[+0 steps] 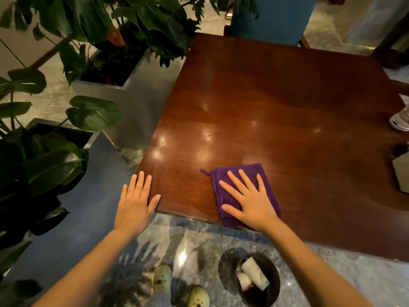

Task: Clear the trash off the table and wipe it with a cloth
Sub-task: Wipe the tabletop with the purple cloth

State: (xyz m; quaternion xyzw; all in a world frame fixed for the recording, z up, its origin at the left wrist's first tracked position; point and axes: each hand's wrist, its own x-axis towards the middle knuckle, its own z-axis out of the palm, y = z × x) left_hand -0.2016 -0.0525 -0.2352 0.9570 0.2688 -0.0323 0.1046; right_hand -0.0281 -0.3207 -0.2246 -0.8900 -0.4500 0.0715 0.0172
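Observation:
A folded purple cloth (pixel 256 173) lies on the near edge of the glossy brown wooden table (pixel 276 103). My right hand (pixel 247 200) presses flat on the cloth with fingers spread. My left hand (pixel 137 198) rests flat on the table's near left corner, holding nothing. Below the table edge, on the floor, stands a dark round bin (pixel 254 280) with white crumpled trash (pixel 253 275) inside.
Large leafy plants in metal planters (pixel 124 89) crowd the table's left side. A blue chair (pixel 272 16) stands at the far edge. A white shoe (pixel 401 120) and a grey object (pixel 401 173) show at the right edge. My pale clogs (pixel 162 275) stand on marble floor.

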